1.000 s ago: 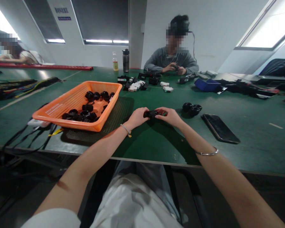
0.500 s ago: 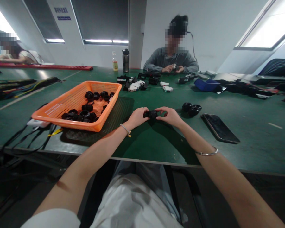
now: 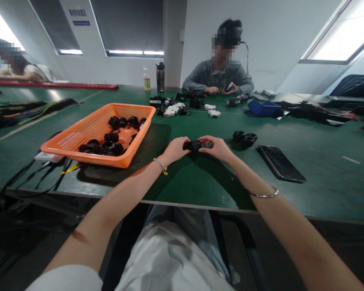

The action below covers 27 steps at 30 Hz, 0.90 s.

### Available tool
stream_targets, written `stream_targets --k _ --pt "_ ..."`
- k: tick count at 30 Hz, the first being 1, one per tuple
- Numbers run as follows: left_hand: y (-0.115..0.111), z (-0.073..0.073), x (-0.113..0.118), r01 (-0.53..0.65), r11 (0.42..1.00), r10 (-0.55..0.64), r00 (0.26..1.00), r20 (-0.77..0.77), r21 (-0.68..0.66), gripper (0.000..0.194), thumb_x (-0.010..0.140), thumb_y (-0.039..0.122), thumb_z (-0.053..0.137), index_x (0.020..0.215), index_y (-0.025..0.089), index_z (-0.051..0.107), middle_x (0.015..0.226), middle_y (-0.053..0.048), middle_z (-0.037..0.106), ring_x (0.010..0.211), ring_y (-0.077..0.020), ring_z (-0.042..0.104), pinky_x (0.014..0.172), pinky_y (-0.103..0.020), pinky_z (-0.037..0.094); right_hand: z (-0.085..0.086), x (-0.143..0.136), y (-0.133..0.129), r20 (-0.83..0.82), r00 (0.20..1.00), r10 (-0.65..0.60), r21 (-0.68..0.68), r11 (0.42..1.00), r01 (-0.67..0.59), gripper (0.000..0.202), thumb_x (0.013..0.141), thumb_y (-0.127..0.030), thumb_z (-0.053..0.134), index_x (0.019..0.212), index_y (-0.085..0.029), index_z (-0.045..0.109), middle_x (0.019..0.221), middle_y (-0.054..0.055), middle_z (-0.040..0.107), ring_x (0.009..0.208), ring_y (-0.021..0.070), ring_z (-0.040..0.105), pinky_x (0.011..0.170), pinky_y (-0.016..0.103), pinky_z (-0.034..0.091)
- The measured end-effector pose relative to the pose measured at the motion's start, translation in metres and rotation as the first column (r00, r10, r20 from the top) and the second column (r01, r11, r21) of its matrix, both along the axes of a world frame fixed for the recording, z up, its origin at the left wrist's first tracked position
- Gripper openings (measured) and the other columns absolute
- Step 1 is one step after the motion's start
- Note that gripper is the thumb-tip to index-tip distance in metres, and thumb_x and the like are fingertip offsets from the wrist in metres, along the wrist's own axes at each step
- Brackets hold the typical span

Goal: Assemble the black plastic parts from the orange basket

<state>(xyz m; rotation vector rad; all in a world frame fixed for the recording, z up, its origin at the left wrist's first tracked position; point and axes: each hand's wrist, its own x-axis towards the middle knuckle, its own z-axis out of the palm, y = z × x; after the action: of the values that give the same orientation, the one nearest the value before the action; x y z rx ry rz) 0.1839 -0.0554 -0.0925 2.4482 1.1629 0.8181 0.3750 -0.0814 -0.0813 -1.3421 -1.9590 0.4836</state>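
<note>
Black flat smartphone (image 3: 280,163) lying on the green-topped desk (image 3: 327,157), right side. Far side: small clear bottle with yellow label (image 3: 147,82), dark translucent drinking bottle (image 3: 160,79) near it, both upright. Person in grey long sleeves (image 3: 220,76) seated across. Blue folded item (image 3: 264,108) at right. Long red rail (image 3: 79,85) and multicoloured cable bundle (image 3: 48,107), left.
</note>
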Motion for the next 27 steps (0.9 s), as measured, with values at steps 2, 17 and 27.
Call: stream_targets --k 2,17,27 --pt "0.0000 -0.0001 -0.0001 0.000 1.000 0.000 1.000 0.004 -0.002 0.018 0.069 0.017 0.065 0.085 0.014 0.059 0.079 -0.003 0.060 0.072 -0.0145 0.055 0.067 -0.027 0.044 -0.0006 0.0003 0.0004 0.000 1.000 -0.002 0.007 1.000 0.002 0.031 0.062 -0.023 0.068 0.093 -0.020 0.067 0.082 0.003 0.071 0.071 0.0168 0.061 0.064 0.030 0.047" --pt "0.0021 -0.0022 -0.0001 0.010 1.000 -0.010 1.000 0.006 0.022 0.016 0.068 0.017 0.064 0.082 0.015 0.059 0.076 -0.002 0.058 0.071 -0.0142 0.053 0.068 -0.027 0.043 -0.0020 0.0009 0.0014 0.031 0.999 -0.022 0.026 0.999 0.021 0.029 0.063 -0.027 0.068 0.091 -0.020 0.068 0.080 0.002 0.071 0.068 0.0167 0.061 0.064 0.031 0.048" --pt "-0.0013 0.0003 -0.0006 0.002 0.998 -0.005 0.999 0.042 0.057 0.015 0.069 0.019 0.065 0.082 0.015 0.059 0.076 -0.002 0.058 0.073 -0.0145 0.053 0.070 -0.028 0.043 -0.0084 0.0031 0.0055 0.021 1.000 -0.007 0.027 1.000 0.006 0.030 0.071 -0.029 0.062 0.098 -0.019 0.064 0.086 0.004 0.069 0.072 0.0172 0.061 0.070 0.034 0.050"
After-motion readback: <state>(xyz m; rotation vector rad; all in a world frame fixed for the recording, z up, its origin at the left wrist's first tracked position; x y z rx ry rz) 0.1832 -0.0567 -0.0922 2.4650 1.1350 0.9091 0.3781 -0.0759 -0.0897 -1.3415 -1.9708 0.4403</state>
